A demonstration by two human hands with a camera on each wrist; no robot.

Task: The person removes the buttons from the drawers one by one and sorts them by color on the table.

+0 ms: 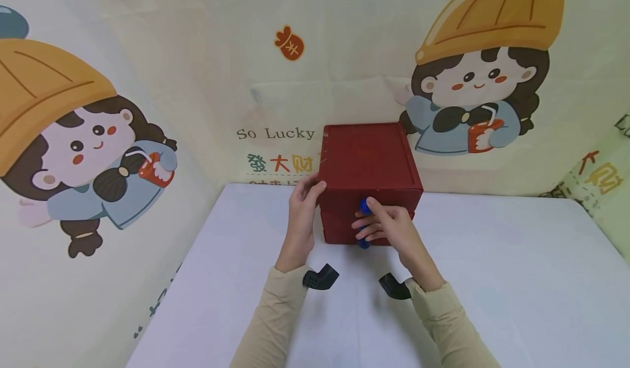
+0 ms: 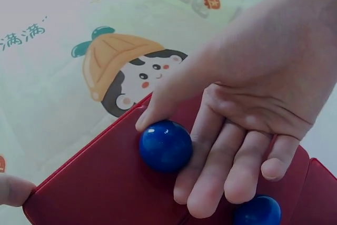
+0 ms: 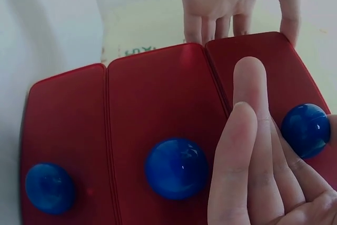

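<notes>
A dark red box (image 1: 366, 157) with three drawer fronts, each bearing a round blue knob, stands on the table. My right hand (image 1: 396, 226) pinches the top knob (image 2: 166, 146) between thumb and index finger, its other fingers extended in front of the lower drawers. The middle knob (image 3: 177, 168) and the bottom knob (image 3: 50, 188) show beside those fingers. At the box's left side, my left hand (image 1: 301, 215) holds the upper front corner, thumb at the edge and fingers along the side. In the left wrist view only its thumb tip (image 2: 15, 189) shows.
The white table (image 1: 502, 280) extends to both sides and in front of the box. Close behind the box rises a cloth backdrop (image 1: 206, 83) with printed cartoon figures. Black wrist mounts (image 1: 321, 276) sit at both beige sleeves (image 1: 275, 313).
</notes>
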